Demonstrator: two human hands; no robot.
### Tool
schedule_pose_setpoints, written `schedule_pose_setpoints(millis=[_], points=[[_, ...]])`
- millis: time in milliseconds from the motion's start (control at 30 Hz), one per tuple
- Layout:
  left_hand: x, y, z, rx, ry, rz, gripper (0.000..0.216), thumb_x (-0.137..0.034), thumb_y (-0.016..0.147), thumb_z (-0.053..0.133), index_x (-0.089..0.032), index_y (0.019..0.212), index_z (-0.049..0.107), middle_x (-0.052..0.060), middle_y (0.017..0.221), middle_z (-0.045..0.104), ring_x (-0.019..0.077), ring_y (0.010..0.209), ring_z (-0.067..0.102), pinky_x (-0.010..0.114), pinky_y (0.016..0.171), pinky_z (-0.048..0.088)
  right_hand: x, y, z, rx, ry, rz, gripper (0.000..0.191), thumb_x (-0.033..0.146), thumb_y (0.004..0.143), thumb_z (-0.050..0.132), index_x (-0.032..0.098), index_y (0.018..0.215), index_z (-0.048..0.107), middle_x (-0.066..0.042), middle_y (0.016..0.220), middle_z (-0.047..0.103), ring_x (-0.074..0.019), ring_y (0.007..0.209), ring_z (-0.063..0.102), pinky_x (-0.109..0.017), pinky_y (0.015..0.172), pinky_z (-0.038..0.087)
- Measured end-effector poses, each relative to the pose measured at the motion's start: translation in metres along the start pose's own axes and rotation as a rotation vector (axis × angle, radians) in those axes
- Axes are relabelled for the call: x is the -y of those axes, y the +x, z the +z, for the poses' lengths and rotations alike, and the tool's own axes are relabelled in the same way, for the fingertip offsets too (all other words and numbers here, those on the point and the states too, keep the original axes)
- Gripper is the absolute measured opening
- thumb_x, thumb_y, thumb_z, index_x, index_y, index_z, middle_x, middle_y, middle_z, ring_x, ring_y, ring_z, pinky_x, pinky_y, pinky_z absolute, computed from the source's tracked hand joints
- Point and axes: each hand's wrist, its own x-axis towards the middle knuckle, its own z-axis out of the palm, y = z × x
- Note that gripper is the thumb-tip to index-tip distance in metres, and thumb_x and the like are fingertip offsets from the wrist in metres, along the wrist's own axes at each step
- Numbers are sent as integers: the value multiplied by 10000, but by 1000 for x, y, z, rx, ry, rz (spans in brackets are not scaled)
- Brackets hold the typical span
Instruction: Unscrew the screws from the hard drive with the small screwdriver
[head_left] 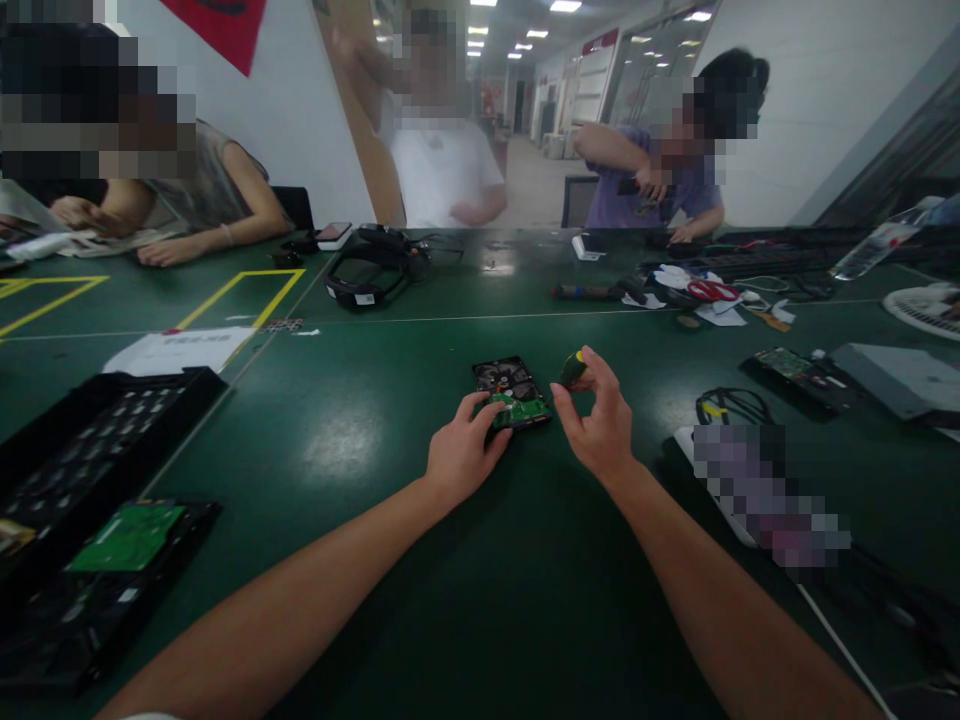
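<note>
A hard drive (506,378) lies on the green table in front of me, its black metal body at the back and its green circuit board (523,410) nearer me. My left hand (463,445) grips the drive's near left side, fingers over the board and thumb along the near edge. Just right of the drive, my right hand (600,415) is closed on a screwdriver (574,370) with a dark green and yellow handle. The fingers are wrapped about the handle, and I cannot make out the blade's tip.
At left stand a long black tray (180,390) and another hard drive (127,540). To the right lie a third drive (802,380), a grey metal box (900,375) and a cable coil (731,408). A black headset (367,275) is farther back; several people sit or stand across the table.
</note>
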Motion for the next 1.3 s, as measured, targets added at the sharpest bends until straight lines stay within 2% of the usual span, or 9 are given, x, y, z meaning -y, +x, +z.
schedule_pose_setpoints(millis=[233, 433, 633, 833, 1000, 1167, 1300], points=[[1, 0, 3, -3, 12, -11, 432, -457, 1069, 574, -298, 1470, 602, 86, 1622, 485, 275, 1190, 711, 394, 864, 662, -1, -1, 0, 20, 32, 25, 701, 293, 1061, 582, 303, 1681, 255, -157, 1567, 588, -252, 1060, 776, -485, 937, 693], [1, 0, 2, -11, 9, 2, 415, -459, 1074, 564, -292, 1452, 612, 86, 1614, 490, 280, 1189, 712, 398, 838, 665, 0, -2, 2, -13, 9, -10, 685, 324, 1025, 673, 327, 1631, 352, -119, 1419, 678, -235, 960, 763, -462, 883, 702], [0, 0, 1, -10, 14, -3, 409, -462, 1074, 569, -285, 1439, 623, 82, 1612, 499, 272, 1179, 715, 391, 849, 662, 2, -1, 1, 14, 36, 9, 669, 286, 1065, 577, 331, 1668, 291, -132, 1534, 610, -245, 1039, 772, -476, 937, 689], [1, 0, 3, -11, 18, -2, 412, -462, 1073, 571, -303, 1450, 617, 79, 1618, 485, 268, 1176, 716, 385, 837, 663, -1, -3, 1, -18, 12, 8, 638, 332, 1032, 665, 327, 1600, 375, -100, 1316, 706, -224, 933, 757, -447, 868, 699], [2, 0, 3, 1, 18, 9, 419, -457, 1073, 570, -291, 1456, 612, 84, 1624, 479, 272, 1177, 716, 388, 835, 663, 2, -3, 2, -8, 43, 21, 627, 278, 1053, 614, 300, 1615, 336, -131, 1404, 670, -227, 1002, 772, -448, 903, 695], [1, 0, 3, -7, 18, 2, 408, -450, 1076, 566, -288, 1447, 614, 74, 1627, 485, 265, 1166, 719, 388, 848, 660, -1, -4, 4, -86, 48, 10, 648, 302, 1012, 703, 294, 1574, 381, -125, 1388, 661, -214, 954, 765, -414, 837, 702], [2, 0, 4, -13, 16, 11, 408, -450, 1076, 570, -285, 1446, 613, 76, 1625, 488, 264, 1171, 717, 379, 846, 658, -3, -6, 5, -97, 22, 3, 667, 319, 997, 725, 311, 1574, 391, -119, 1384, 655, -229, 976, 758, -431, 858, 699]])
